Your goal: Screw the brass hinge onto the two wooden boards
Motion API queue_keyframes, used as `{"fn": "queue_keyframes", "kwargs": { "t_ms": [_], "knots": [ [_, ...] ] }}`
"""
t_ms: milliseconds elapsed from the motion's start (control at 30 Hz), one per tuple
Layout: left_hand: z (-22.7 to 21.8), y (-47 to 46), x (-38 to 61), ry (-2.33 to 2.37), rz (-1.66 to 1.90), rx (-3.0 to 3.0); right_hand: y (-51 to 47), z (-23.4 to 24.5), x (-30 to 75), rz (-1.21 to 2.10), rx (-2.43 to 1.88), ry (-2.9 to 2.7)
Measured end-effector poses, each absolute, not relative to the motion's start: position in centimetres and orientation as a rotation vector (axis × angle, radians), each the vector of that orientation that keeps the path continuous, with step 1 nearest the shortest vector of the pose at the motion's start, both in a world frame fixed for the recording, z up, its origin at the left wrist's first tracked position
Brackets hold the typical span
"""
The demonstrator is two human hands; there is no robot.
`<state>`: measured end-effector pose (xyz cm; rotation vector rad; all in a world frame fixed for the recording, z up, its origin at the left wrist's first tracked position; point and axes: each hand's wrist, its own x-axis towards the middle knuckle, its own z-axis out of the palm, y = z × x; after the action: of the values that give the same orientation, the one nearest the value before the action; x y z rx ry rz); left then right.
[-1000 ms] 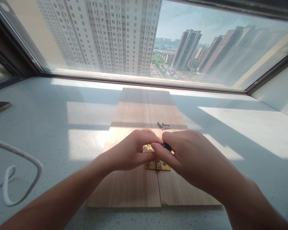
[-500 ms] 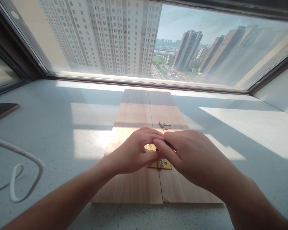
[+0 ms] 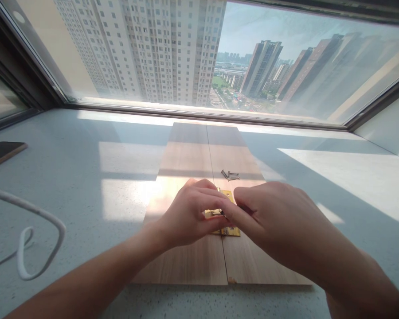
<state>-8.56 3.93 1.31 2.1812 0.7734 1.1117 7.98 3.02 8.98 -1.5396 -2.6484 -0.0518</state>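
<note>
Two light wooden boards, the left board and the right board, lie side by side with a narrow seam between them. A brass hinge lies across that seam, partly covered by my hands. Over it, my left hand is closed, its thumb and fingers brought together at the tips. Knuckles up, my right hand is curled shut and meets the left fingertips. A small shiny metal piece shows between the left thumb and fingers; its kind is unclear. What the right fingers grip is hidden.
Several loose screws lie on the right board beyond the hinge. A white cable loops on the speckled sill at left, with a dark flat object behind it. A window frame borders the far side.
My right hand has turned and shifted slightly right. The dark piece seen between its fingers is now hidden, and more of the hinge's far right part shows. My left hand stays nearly in place.
</note>
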Motion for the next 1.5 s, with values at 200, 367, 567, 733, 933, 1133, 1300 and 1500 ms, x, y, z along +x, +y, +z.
{"fn": "queue_keyframes", "kwargs": {
  "t_ms": [200, 367, 567, 733, 933, 1133, 1300, 1500],
  "knots": [
    [0.8, 3.7, -7.9, 0.936, 1.285, 2.155, 2.8, 8.8, 7.7, 0.002, -1.406, -2.656],
    [2.2, 4.7, -8.7, 0.721, 1.041, 2.130, 2.7, 8.9, 7.5, 0.253, -1.269, -2.620],
    [2.6, 5.6, -10.3, 0.549, 0.840, 2.122, 3.2, 9.1, 8.1, 0.231, -1.262, -2.631],
    [1.4, 5.3, -10.0, 0.676, 0.970, 2.175, 3.3, 9.1, 8.3, 0.101, -1.473, -2.622],
    [0.9, 4.6, -9.1, 0.813, 1.122, 2.232, 2.9, 9.2, 7.8, 0.111, -1.487, -2.661],
    [2.4, 5.2, -9.3, 0.672, 0.972, 2.163, 3.0, 9.4, 8.1, 0.260, -1.278, -2.717],
    [3.3, 6.0, -10.0, 0.509, 0.756, 2.193, 3.2, 9.5, 8.4, 0.223, -1.204, -2.719],
    [2.0, 5.5, -9.8, 0.699, 0.969, 2.177, 2.9, 9.1, 8.0, 0.000, -1.391, -2.636]
  ]
}}
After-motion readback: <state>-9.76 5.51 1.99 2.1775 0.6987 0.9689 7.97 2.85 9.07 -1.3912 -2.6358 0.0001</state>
